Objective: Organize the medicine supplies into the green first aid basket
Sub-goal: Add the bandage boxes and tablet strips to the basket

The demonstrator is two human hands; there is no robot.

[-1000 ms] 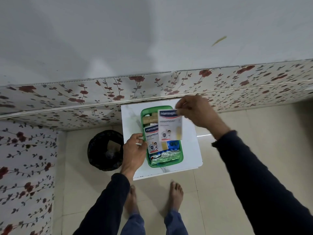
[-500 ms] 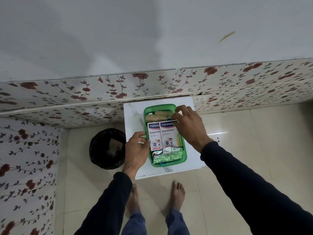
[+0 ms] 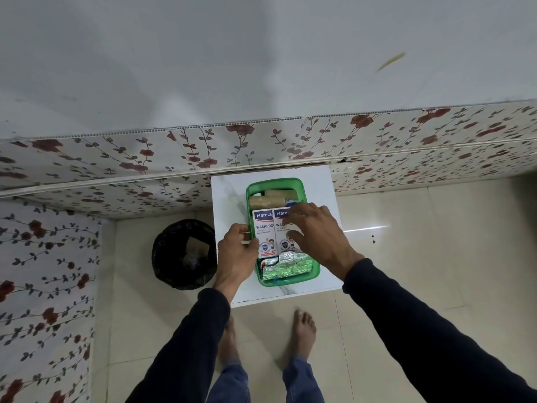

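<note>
The green basket (image 3: 274, 183) stands on a small white table (image 3: 229, 199). Inside lie two white Hansaplast boxes side by side, the left box (image 3: 263, 231) and the right box (image 3: 281, 225). Tan bandage rolls (image 3: 266, 202) fill the far end and foil blister packs (image 3: 289, 266) the near end. My left hand (image 3: 236, 251) grips the basket's left rim beside the left box. My right hand (image 3: 315, 234) lies flat with spread fingers on top of the right box and covers most of it.
A black bin (image 3: 184, 254) lined with a bag stands on the floor left of the table. Floral wall panels run behind and to the left. My bare feet (image 3: 303, 333) are on beige tiles just below the table's near edge.
My right hand has lowered the second Hansaplast box into the basket next to the first, let go of its top edge and now rests flat on it. My left hand has stayed on the rim.
</note>
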